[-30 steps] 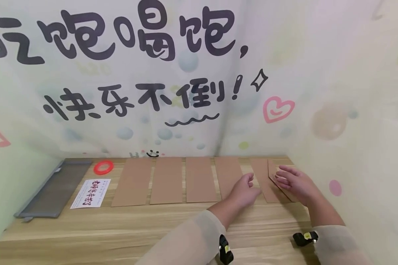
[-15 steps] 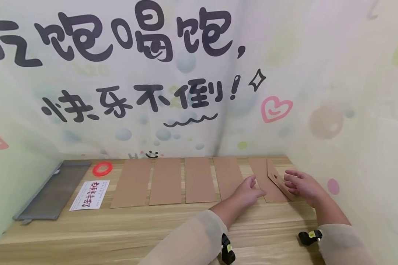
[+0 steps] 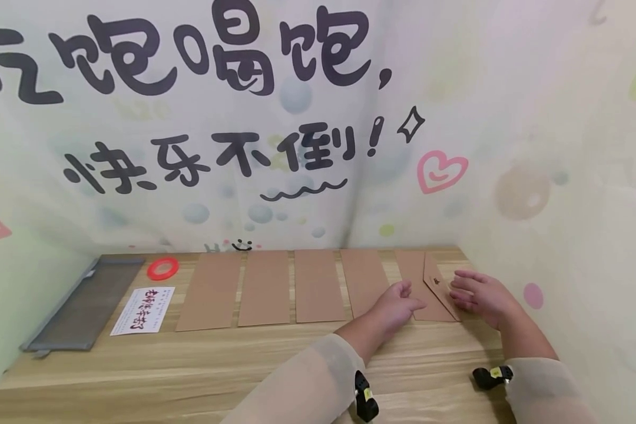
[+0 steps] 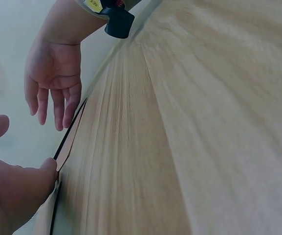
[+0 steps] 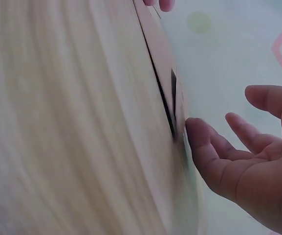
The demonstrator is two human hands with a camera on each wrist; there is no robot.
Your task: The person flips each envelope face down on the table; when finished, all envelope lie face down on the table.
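Note:
A brown paper envelope [image 3: 414, 270] lies at the right end of a row of several like it. Its flap [image 3: 436, 275] stands slightly raised along its right side and bears a small dark mark. Beside its left edge is my left hand [image 3: 389, 309], thumb stretched out over the envelope's lower part. My right hand [image 3: 484, 299] rests at the right edge, fingers relaxed; in the right wrist view that hand [image 5: 250, 164] has a fingertip right at the envelope's [image 5: 153, 46] side. The left wrist view catches the left thumb [image 4: 38, 178] close to the paper.
Four-sided brown envelopes [image 3: 318, 288] lie spaced along the wooden table [image 3: 191, 377]. At the left are a red ring [image 3: 152, 269], a white card with red writing [image 3: 143, 311] and a grey mesh panel [image 3: 87, 303]. Printed cloth walls [image 3: 562, 147] close in the back and sides.
My right hand drew away from the flap to the right, then came back slightly left. The rightmost envelope has slid a little left, towards my left hand, which has stayed nearly in place.

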